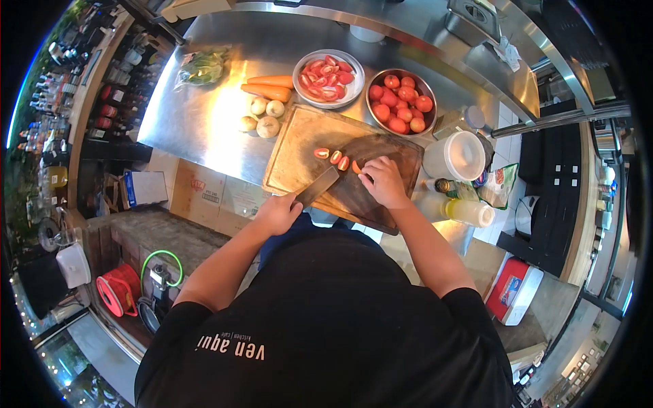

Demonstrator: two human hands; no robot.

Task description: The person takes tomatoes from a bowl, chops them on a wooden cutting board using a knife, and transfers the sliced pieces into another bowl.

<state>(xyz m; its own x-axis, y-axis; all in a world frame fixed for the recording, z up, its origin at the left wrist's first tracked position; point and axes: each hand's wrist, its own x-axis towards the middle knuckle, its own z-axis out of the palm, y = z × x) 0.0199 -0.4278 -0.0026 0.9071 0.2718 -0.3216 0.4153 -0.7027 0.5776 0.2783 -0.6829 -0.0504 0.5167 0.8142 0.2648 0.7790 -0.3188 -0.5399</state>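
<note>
My left hand (277,213) is closed around the handle of a broad-bladed kitchen knife (320,186). The blade lies low over the wooden cutting board (299,139), pointing toward several cut tomato wedges (336,158). On the board's right half, the fingertips of my right hand (384,180) are bent down on a tomato piece (356,167), which they partly hide. Dark wet patches mark the wood around the wedges.
Behind the board stand a bowl of tomato wedges (325,97) and a steel bowl of whole tomatoes (409,88). Onions (268,126), carrots (271,86) and bagged greens (202,66) lie left. A white tub (462,156) and bottles (469,212) crowd the right.
</note>
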